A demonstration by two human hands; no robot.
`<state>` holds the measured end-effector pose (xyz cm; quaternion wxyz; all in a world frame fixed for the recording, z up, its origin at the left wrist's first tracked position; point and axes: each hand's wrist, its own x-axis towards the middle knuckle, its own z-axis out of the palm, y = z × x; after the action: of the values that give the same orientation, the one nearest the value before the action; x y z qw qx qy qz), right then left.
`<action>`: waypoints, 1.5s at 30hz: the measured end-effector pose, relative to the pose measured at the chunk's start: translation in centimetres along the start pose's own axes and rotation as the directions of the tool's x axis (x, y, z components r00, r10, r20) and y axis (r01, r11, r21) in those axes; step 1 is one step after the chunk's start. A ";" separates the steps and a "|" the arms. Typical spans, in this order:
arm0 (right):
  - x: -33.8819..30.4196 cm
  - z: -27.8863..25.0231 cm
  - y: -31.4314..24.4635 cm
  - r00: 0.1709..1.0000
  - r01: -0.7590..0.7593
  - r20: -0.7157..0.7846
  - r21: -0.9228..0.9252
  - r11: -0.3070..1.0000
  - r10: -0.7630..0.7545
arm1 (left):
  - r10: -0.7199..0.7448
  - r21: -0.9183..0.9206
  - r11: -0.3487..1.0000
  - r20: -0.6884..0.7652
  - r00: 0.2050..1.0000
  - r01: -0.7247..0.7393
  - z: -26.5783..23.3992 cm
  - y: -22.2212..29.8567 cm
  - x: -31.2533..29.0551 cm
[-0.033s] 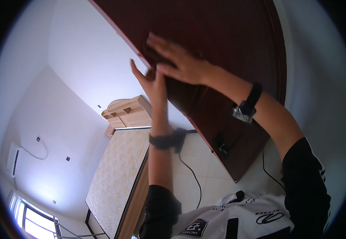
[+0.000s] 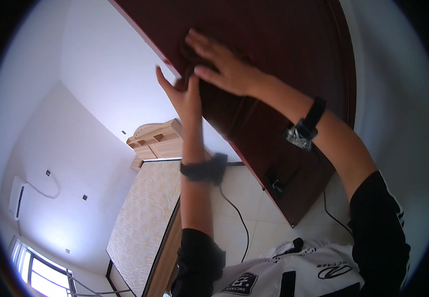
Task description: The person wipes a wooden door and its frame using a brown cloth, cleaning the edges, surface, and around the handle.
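Observation:
A tilted dark red door (image 2: 293, 64) fills the upper middle, its edge running down to the lower right. Over part of that edge lies a dark brown, cloth-like piece (image 2: 217, 106). My left hand (image 2: 182, 99) straddles the edge, thumb on the door's face and a finger on the other side, with the brown piece between them. Stretched out and slightly blurred, my right hand (image 2: 226, 69) rests palm down over the brown piece at the door's face. Its fingers are extended. Both wrists wear black straps with small devices.
A metal door handle (image 2: 276, 185) sits low on the door. To the left stand a bed with a bare mattress (image 2: 147, 213) and a wooden headboard (image 2: 157, 141). Black cables (image 2: 239, 213) hang near my body. A window (image 2: 46, 277) is at the lower left.
Both hands have shifted slightly upward along the door's edge, the left one also a little to the left. The door appears unmoved.

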<state>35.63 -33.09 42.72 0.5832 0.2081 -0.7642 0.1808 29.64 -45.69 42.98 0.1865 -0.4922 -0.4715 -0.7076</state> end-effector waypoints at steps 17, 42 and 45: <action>-5.4 0.8 0.8 0.935 -0.278 -0.314 -0.357 0.892 0.166 | -0.085 0.185 0.974 -0.232 0.969 0.130 1.1 -1.4 -3.6; -21.5 3.8 -2.9 0.861 -0.506 -0.203 -0.275 0.817 0.465 | -0.278 0.176 0.927 -0.270 0.922 0.331 -0.2 -9.1 -19.1; -24.1 4.5 -4.2 0.802 -0.597 -0.159 -0.258 0.760 0.576 | -0.309 0.220 0.900 -0.286 0.907 0.377 -1.4 -10.7 -22.5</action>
<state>39.79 -36.39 18.41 0.5479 -0.1375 -0.7880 0.2449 31.17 -46.23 18.06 0.1800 -0.2798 -0.6169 -0.7133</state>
